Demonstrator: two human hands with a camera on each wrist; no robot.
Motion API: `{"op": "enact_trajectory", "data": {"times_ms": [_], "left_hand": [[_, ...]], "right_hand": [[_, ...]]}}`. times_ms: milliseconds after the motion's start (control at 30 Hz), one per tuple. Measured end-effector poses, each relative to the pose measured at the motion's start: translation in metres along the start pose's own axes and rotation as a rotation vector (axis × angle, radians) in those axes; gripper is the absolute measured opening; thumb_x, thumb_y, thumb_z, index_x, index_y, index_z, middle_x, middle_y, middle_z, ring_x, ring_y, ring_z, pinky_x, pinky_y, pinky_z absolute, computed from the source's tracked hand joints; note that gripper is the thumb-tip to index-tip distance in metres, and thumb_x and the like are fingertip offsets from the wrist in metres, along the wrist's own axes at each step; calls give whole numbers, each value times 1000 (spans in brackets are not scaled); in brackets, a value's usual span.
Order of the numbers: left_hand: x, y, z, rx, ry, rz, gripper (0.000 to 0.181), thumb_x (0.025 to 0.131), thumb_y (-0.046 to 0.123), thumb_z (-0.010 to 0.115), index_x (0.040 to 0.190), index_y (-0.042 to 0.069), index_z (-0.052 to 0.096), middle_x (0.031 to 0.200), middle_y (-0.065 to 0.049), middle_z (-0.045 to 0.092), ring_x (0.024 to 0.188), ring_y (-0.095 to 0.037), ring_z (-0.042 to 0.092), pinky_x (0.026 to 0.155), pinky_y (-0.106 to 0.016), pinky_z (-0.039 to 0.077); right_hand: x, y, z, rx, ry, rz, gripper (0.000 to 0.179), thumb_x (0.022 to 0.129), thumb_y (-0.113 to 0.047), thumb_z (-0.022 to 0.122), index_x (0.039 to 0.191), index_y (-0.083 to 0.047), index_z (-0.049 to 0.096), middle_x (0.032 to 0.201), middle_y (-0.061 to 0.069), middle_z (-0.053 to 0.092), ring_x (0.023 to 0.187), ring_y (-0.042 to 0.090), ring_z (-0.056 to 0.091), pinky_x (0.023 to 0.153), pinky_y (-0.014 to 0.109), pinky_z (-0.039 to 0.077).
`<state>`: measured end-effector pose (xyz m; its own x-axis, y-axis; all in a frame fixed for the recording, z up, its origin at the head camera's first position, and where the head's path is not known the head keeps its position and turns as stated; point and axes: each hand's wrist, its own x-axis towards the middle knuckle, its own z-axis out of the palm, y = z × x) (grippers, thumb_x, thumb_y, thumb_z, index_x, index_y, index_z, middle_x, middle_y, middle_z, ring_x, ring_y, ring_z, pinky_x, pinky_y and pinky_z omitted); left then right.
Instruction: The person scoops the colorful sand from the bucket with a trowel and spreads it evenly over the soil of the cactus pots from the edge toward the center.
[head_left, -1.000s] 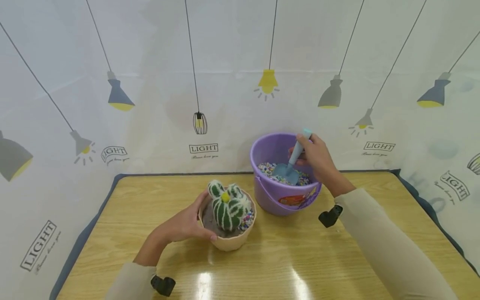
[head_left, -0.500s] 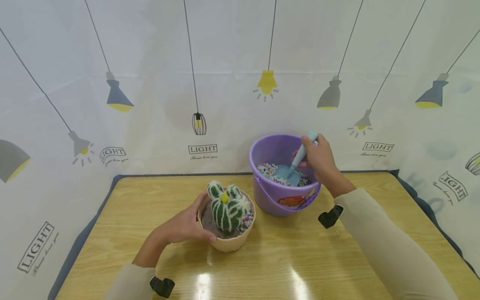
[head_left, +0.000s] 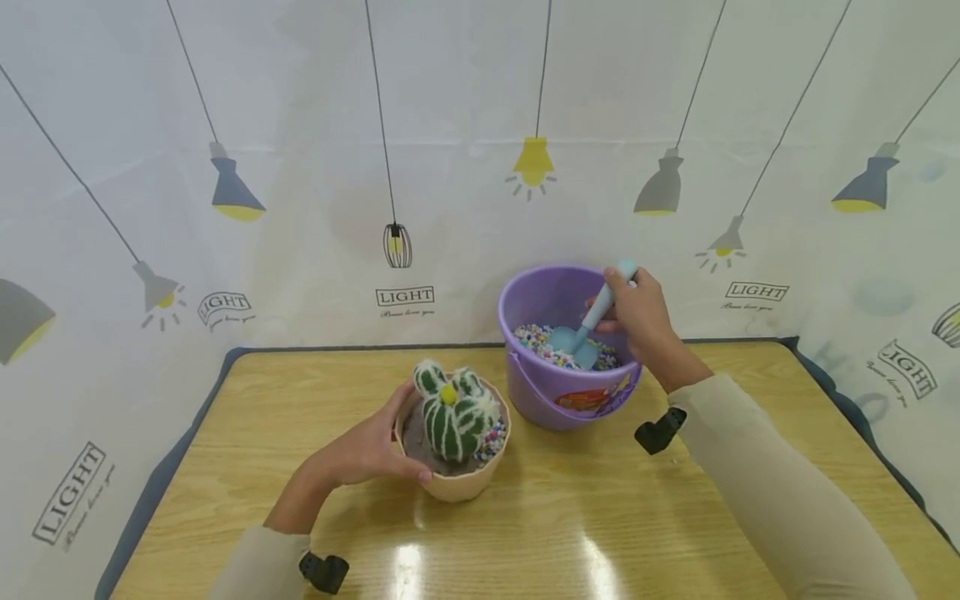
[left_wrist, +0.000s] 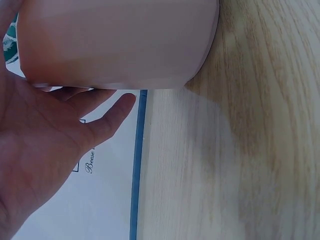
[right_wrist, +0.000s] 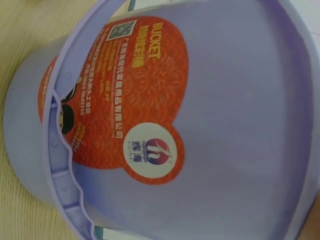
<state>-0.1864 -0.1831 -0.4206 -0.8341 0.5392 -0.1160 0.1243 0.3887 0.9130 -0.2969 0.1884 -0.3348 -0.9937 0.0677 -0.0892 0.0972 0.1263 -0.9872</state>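
In the head view my left hand (head_left: pixel 369 450) holds a peach flowerpot (head_left: pixel 461 487) by its left side, thumb at the near rim. A green-and-white cactus (head_left: pixel 453 429) with a yellow tuft stands in it, among grey-brown filling and a patch of coloured beads (head_left: pixel 492 442). The left wrist view shows the left hand's palm and fingers (left_wrist: pixel 112 117) against the pot's wall. My right hand (head_left: pixel 637 308) grips the handle of a light blue hand shovel (head_left: pixel 597 310). Its blade rests among small coloured beads (head_left: pixel 534 337) inside a purple bucket (head_left: pixel 536 392).
The bucket's handle (right_wrist: pixel 62 160) hangs down over its red label (right_wrist: pixel 155 75). Both containers stand on a wooden table (head_left: pixel 300 383), the bucket at the back edge. Behind rises a white backdrop (head_left: pixel 465 192) printed with lamps.
My right hand has shifted slightly right, tipping the shovel's handle that way, while the blade stays in the beads. My left hand and the flowerpot have stayed put.
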Motion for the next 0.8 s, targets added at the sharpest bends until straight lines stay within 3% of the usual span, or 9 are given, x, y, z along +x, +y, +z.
{"op": "enact_trajectory", "data": {"times_ms": [100,333,533,800], "left_hand": [[0,0,0,5,1,-2,128,70,34,88,157,22,-5,163,-8,8,148,-27,13,118,-54,16],[0,-1,0,16,2,-7,127,71,35,87,157,22,-6,163,-8,9,148,-28,14,117,-55,18],[-1,1,0,7,3,-9,126,71,33,87,157,23,-6,163,-8,8,148,-28,13,117,-55,16],[-1,2,0,2,-5,-16,126,72,32,86,157,23,-6,163,-8,6,149,-26,11,118,-55,15]], "right_hand": [[0,0,-1,50,-14,7,47,104,-37,41,131,1,35,81,5,71,67,18,72,63,33,60],[1,0,-1,141,-30,4,34,103,-34,45,118,-3,40,80,6,71,66,18,72,65,33,60],[1,-2,-2,128,-25,28,36,103,-34,44,119,-2,40,82,6,71,67,18,72,65,32,60],[4,-5,-1,175,6,86,28,104,-31,42,108,-4,43,77,6,70,64,19,72,66,34,60]]}}
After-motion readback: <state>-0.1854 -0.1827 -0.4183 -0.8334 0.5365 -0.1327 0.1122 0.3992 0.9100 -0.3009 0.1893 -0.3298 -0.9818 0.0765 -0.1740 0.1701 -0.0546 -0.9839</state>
